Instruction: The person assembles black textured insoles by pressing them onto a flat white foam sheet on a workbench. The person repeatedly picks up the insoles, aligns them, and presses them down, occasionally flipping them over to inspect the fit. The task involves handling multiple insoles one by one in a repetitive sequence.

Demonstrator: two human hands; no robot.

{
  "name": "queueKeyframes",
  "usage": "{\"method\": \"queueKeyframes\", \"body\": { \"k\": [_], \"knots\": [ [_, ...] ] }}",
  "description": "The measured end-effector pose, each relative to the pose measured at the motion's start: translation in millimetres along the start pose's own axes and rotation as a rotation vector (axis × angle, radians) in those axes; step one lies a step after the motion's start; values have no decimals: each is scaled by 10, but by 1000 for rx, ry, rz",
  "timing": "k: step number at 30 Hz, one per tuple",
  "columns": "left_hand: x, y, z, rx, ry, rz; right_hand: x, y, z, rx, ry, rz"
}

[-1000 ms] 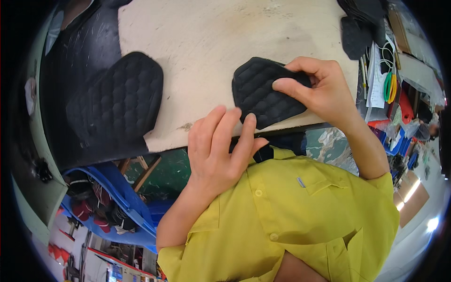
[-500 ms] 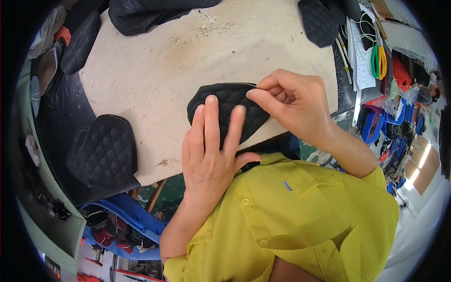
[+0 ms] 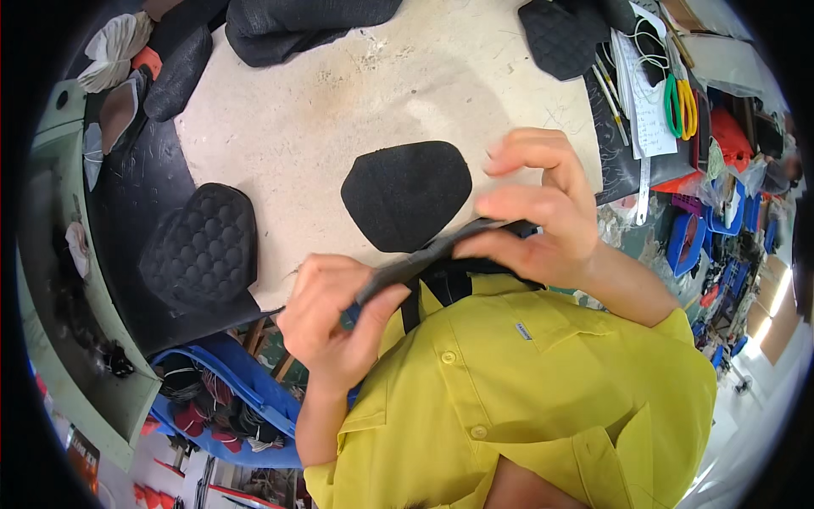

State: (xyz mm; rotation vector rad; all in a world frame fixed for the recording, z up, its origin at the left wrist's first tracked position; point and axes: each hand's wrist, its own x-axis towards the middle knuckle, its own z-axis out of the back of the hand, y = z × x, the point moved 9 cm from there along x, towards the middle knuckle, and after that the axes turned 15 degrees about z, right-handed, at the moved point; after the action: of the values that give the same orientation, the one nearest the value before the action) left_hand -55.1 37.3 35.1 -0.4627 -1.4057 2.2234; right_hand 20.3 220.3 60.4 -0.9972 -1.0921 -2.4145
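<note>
A black padded piece (image 3: pixel 413 264) is held edge-on near my body, just off the near edge of the board. My left hand (image 3: pixel 332 310) pinches its left end between thumb and fingers. At its right end, my right hand (image 3: pixel 543 208) grips with the thumb below and a finger above, while the upper fingers are lifted and blurred. The face of the piece is hidden by its tilt. Flat on the pale board (image 3: pixel 305 161) lies a plain black rounded piece (image 3: pixel 407 195), just beyond my hands and touched by neither.
Quilted black pieces (image 3: pixel 208 246) lie at the left; more quilted pieces (image 3: pixel 564 38) are at the far right. Scissors (image 3: pixel 681 106), papers (image 3: pixel 644 102) and pens (image 3: pixel 612 100) sit at the right. Black fabric (image 3: pixel 297 30) is at the back. A blue bin (image 3: pixel 225 369) stands lower left.
The quilted piece that lay under both hands has been lifted and tipped toward my body. A plain black piece now shows on the board where it lay.
</note>
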Motion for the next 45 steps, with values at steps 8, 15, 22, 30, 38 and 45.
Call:
{"method": "queueKeyframes", "body": {
  "k": [8, 15, 22, 30, 38, 45],
  "knots": [
    [-177, -216, 394, 87, -235, 79, 261, -89, 90, 153, 328, -75],
    [-181, 343, 1342, 583, -766, 309, -6, -1573, 960, -821, 411, -240],
    [-250, 38, 485, 637, -452, -249, 154, -1337, 1072, -454, 303, -401],
    [-495, 159, -195, 473, -263, -316, 131, -623, -340, 346, 249, -607],
    [-551, 302, -190, 473, -347, -296, -116, -678, -757, 359, 392, -702],
    [-582, 364, -211, 501, -339, -284, -95, -655, -793, 303, 490, -634]
  ]
}}
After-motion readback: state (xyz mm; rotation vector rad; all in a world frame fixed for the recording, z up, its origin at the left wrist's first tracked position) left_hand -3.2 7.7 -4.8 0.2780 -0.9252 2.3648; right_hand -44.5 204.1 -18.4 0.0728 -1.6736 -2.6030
